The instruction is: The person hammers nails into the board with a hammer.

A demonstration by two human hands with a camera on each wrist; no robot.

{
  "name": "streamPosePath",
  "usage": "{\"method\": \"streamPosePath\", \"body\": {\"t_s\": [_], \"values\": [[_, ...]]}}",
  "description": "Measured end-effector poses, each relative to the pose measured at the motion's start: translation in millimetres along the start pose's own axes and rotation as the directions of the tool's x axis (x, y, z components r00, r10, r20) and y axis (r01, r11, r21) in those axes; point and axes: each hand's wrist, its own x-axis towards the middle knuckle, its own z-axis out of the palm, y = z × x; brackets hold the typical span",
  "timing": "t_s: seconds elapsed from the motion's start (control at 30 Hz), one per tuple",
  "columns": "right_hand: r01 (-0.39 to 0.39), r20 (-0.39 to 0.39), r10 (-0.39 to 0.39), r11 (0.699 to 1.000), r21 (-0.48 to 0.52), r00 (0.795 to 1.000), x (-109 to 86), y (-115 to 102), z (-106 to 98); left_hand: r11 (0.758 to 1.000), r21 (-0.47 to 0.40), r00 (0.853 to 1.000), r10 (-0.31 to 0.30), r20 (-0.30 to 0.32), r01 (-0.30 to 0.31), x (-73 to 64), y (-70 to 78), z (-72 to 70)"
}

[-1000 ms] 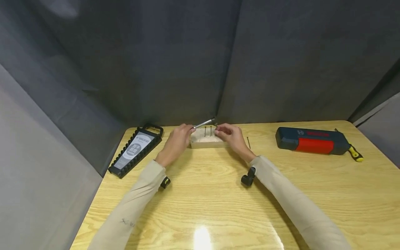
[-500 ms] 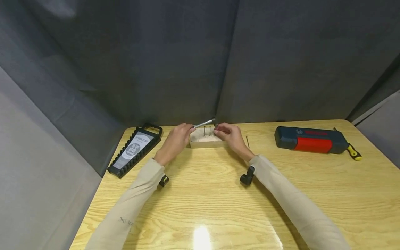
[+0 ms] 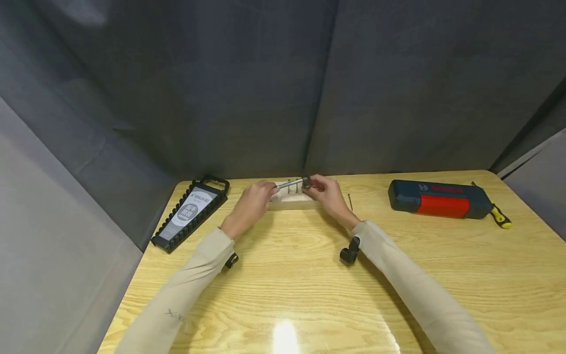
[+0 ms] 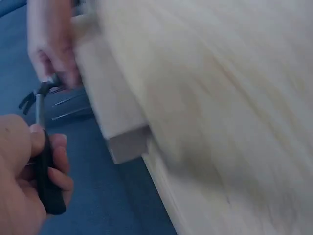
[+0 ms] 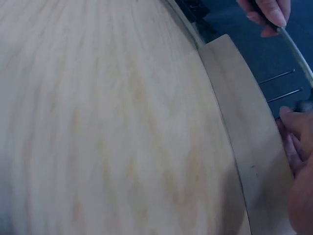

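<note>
My left hand (image 3: 254, 201) grips a small claw hammer (image 4: 46, 181) by its black handle, seen closely in the left wrist view. Its dark head (image 3: 306, 182) is right at the fingertips of my right hand (image 3: 327, 194). Those fingers pinch a nail over the right part of a pale wooden block (image 5: 239, 103); hammer head and fingers mostly hide this nail. Two more nails (image 5: 283, 95) stand upright in the block, between the hands, with the hammer shaft passing across them in the head view.
A loose nail (image 3: 350, 201) lies right of the block. A black wrench rack (image 3: 192, 211) lies at the left. On the right are a dark blue and red Bosch case (image 3: 442, 198) and a yellow-black handled tool (image 3: 501, 216). A dark curtain (image 3: 247, 98) hangs behind the table.
The hammer head has come down from above the block to the right hand's fingertips, covering the pinched nail. The right hand has stayed almost in place.
</note>
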Motion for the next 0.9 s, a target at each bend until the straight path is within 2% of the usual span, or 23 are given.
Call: {"method": "streamPosePath", "body": {"t_s": [0.07,0.13,0.27,0.5,0.67,0.73,0.77,0.87,0.9], "values": [[-0.005,-0.002,0.005,1.0,-0.024,1.0,0.2,-2,0,1.0,0.015,1.0,0.011,0.002,-0.011,-2.6,-1.7,2.9],[-0.01,-0.014,0.01,0.999,-0.045,1.0,-0.6,-2,1,1.0,-0.026,0.999,0.01,-0.03,-0.011,-4.0,-2.3,1.3],[-0.007,-0.022,0.005,0.997,-0.078,1.0,-2.0,-1,1,0.999,-0.025,0.998,0.028,-0.051,-0.029,-6.4,-4.8,2.4],[-0.001,-0.012,0.001,0.999,-0.039,1.0,-1.8,-2,2,0.999,-0.043,0.998,0.021,-0.057,-0.023,-7.9,-8.3,3.6],[0.018,-0.001,-0.018,1.0,0.001,1.0,-1.3,-3,2,0.979,-0.199,0.998,-0.053,-0.019,0.049,-3.5,-1.1,-5.3],[0.024,-0.003,-0.024,1.0,0.011,1.0,-1.1,-3,3,0.962,-0.267,0.996,-0.074,-0.048,0.059,1.1,4.5,-12.1],[0.026,-0.006,-0.026,1.0,0.009,1.0,-1.0,-3,3,0.956,-0.288,0.993,-0.082,-0.082,0.055,3.8,6.7,-15.2],[0.027,-0.007,-0.027,1.0,0.001,1.0,-1.2,-2,4,0.96,-0.279,0.973,-0.088,-0.211,0.027,10.7,8.2,-20.1],[0.029,-0.007,-0.029,1.0,0.0,1.0,-1.2,-2,4,0.964,-0.264,0.97,-0.089,-0.226,0.027,11.4,7.4,-20.1]]}}
